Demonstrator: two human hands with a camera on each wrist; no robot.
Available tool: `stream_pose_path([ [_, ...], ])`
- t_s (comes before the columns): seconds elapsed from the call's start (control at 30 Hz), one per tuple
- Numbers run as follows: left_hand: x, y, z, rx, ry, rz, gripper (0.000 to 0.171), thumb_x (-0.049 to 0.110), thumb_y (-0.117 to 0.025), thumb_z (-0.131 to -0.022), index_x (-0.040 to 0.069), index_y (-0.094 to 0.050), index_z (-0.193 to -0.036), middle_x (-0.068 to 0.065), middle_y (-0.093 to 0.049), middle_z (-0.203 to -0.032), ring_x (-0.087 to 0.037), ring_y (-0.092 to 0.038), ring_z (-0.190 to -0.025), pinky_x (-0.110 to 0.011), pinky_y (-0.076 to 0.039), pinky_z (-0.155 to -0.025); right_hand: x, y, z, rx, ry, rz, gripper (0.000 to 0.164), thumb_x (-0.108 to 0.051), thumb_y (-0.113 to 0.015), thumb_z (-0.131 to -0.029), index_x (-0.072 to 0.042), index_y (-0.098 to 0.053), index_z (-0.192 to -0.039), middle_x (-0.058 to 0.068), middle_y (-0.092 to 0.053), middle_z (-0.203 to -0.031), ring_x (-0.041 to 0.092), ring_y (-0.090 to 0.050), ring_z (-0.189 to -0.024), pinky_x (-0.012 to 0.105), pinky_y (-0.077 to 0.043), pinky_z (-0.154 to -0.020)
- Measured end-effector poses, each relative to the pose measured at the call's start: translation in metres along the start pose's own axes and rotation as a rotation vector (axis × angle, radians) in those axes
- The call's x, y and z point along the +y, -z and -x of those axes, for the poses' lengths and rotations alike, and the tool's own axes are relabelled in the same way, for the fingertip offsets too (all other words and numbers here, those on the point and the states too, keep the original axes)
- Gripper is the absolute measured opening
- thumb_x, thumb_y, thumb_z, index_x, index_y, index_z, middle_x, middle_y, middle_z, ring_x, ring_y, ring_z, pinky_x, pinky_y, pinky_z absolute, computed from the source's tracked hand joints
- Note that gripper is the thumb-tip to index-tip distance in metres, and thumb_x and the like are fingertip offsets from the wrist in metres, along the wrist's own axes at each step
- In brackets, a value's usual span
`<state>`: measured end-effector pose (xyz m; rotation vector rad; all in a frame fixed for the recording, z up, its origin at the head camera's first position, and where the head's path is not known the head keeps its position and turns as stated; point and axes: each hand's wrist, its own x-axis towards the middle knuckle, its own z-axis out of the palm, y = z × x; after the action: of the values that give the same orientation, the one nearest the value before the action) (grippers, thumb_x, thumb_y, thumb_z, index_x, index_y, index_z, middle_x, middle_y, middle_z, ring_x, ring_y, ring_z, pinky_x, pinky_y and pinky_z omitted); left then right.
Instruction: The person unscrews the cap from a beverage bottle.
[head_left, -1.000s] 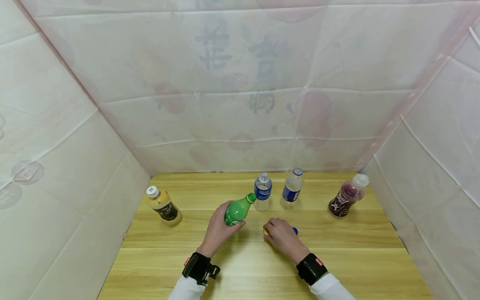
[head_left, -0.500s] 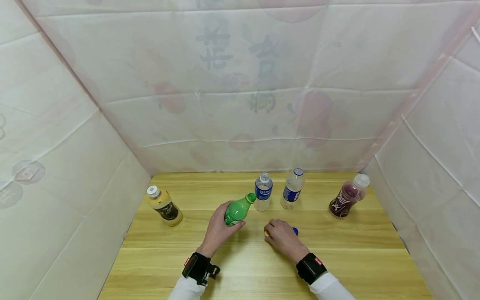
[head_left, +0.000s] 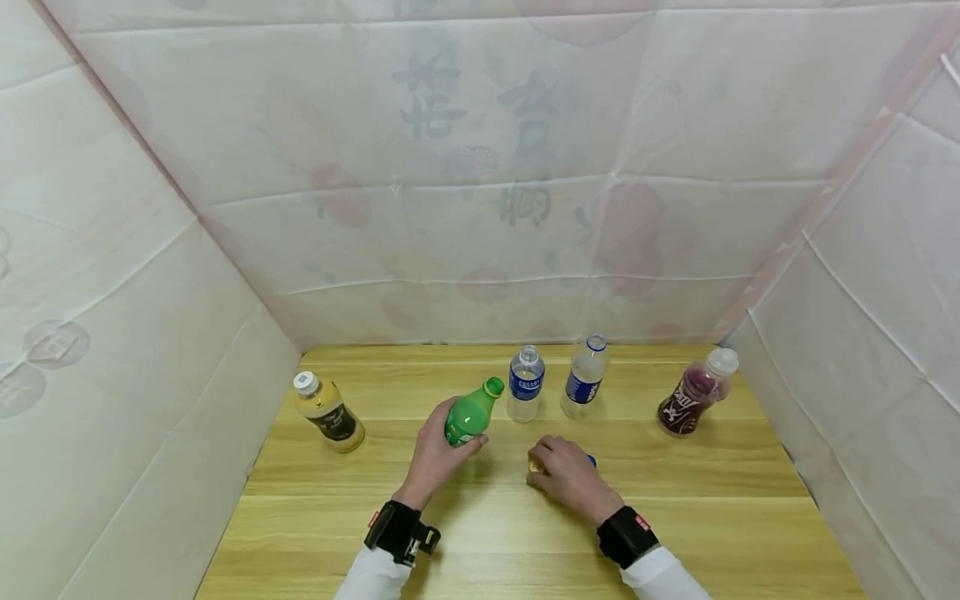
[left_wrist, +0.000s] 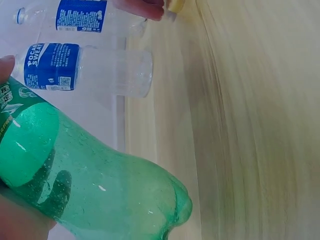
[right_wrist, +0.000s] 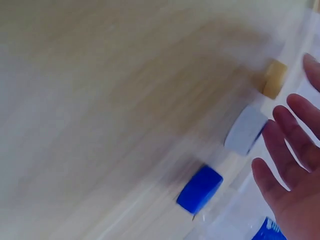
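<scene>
Hiding white cap [right_wrist: 245, 131] from head view: right hand [head_left: 568, 473].

Across our pale wooden worktop [right_wrist: 90, 115] we see three caps in a slanting row — the blue cap [right_wrist: 200, 189] lowest in view, the white cap [right_wrist: 246, 130] in the middle, the yellow cap [right_wrist: 275, 79] highest, each apart from the next. Our right grip [right_wrist: 301, 192] shows at the right edge, its fingers loosely extended. One fingertip lies right by the white cap; whether they touch, we cannot tell. Near the bottom — partly cut off — we make out a clear bottle [right_wrist: 225, 216] with a blue label [right_wrist: 269, 231].
</scene>
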<state>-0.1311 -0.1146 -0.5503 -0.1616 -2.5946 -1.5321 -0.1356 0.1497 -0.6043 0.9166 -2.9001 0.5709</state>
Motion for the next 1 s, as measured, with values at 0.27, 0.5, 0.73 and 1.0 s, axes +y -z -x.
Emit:
stream_pose_path([
  [0.27,-0.001,-0.001,-0.008,-0.005,0.006,0.076,0.076,0.034,-0.087,-0.084,0.007,-0.051,-0.145,-0.008,-0.065,-0.118,-0.024,-0.061,-0.101,-0.044,-0.053,-0.086,0.008,0.02,0.006,0.113,-0.078,-0.067,0.025,-0.028,-0.078,-0.094,-0.008,-0.076,-0.109,0.002,-0.07,-0.108,0.021,-0.067,-0.1,0.042,-0.057,-0.088],
  [0.5,-0.002,-0.002,-0.02,0.01,0.033,0.166,0.078,0.031,-0.085,-0.086,0.008,-0.046,-0.15,-0.01,-0.064,-0.122,-0.027,-0.061,-0.105,-0.049,-0.053,-0.089,0.013,0.035,0.012,0.169,-0.111,-0.124,0.022,-0.022,-0.077,-0.095,-0.006,-0.075,-0.11,0.004,-0.071,-0.109,0.023,-0.067,-0.103,0.043,-0.057,-0.09],
  [0.73,-0.005,-0.002,-0.036,0.049,0.031,0.214,0.082,0.031,-0.086,-0.086,0.011,-0.043,-0.154,-0.013,-0.061,-0.132,-0.033,-0.059,-0.118,-0.057,-0.048,-0.101,0.016,0.042,0.019,0.184,-0.155,-0.157,0.022,-0.019,-0.076,-0.095,-0.004,-0.075,-0.111,0.004,-0.069,-0.112,0.024,-0.066,-0.107,0.045,-0.056,-0.092],
  [1.0,-0.013,-0.002,-0.055,0.053,0.068,0.265,0.082,0.033,-0.086,-0.087,0.009,-0.042,-0.152,-0.016,-0.061,-0.133,-0.036,-0.057,-0.127,-0.058,-0.046,-0.107,0.021,0.041,0.025,0.185,-0.18,-0.154,0.02,-0.019,-0.077,-0.095,-0.007,-0.075,-0.111,0.004,-0.069,-0.112,0.023,-0.066,-0.106,0.045,-0.057,-0.092],
])
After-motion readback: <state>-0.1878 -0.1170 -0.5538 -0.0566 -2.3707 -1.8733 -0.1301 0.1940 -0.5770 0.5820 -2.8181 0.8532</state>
